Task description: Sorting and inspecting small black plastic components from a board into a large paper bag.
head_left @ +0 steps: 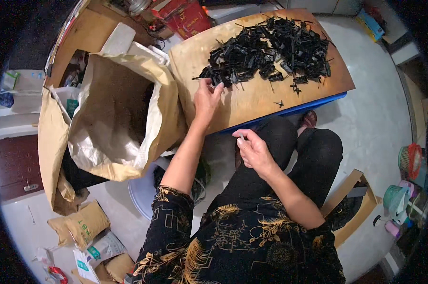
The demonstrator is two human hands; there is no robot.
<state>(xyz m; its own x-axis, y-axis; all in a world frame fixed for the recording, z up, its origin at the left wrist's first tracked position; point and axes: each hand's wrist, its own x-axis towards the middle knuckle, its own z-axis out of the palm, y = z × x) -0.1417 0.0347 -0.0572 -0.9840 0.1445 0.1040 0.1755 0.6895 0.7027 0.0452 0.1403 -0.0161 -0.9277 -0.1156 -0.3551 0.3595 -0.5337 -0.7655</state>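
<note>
A heap of small black plastic parts [270, 47], with thin sprues sticking out, spreads over the wooden board [190, 57]. At the heap's near left edge, my left hand [207, 100] curls its thumb and fingers round a black part. My right hand [254, 150] is closed in a pinch above my lap, short of the board's near edge. Something small and greyish shows at its fingertips, too small to make out. One loose black piece [279, 103] lies apart from the heap, near the board's front edge.
A big open paper sack [169, 113] with a pale lining stands left of the board. Blue plastic [289, 110] shows under the board. Filled bags [88, 225] lie on the floor at lower left. An open cardboard box [342, 191] sits to my right, a red box [188, 21] behind.
</note>
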